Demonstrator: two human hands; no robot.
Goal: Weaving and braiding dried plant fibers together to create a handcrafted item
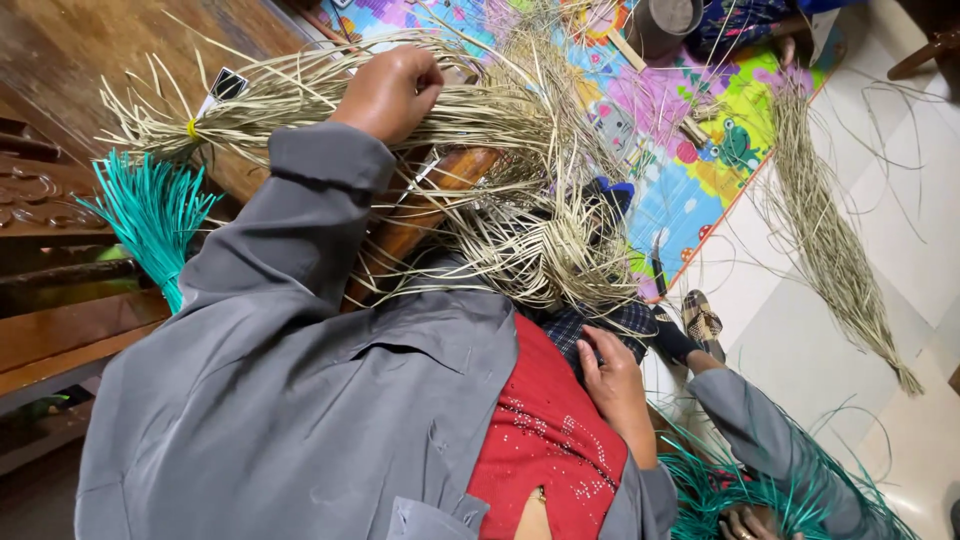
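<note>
Head view looks down on a person in a grey jacket [300, 400]. Left hand [392, 92] has its grip closed as a fist around a bundle of pale dried straw strands [300, 100] held over a brown wooden chair [420, 210]. Right hand [612, 385] rests flat, fingers loose, on a red beaded garment [545, 440], just below a half-woven straw piece [560, 250]. Teal strands [150, 210] lie at the left.

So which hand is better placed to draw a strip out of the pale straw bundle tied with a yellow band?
Probably left: the left hand grips the pale straw bundle; the right hand rests low on the red beaded top.
</note>
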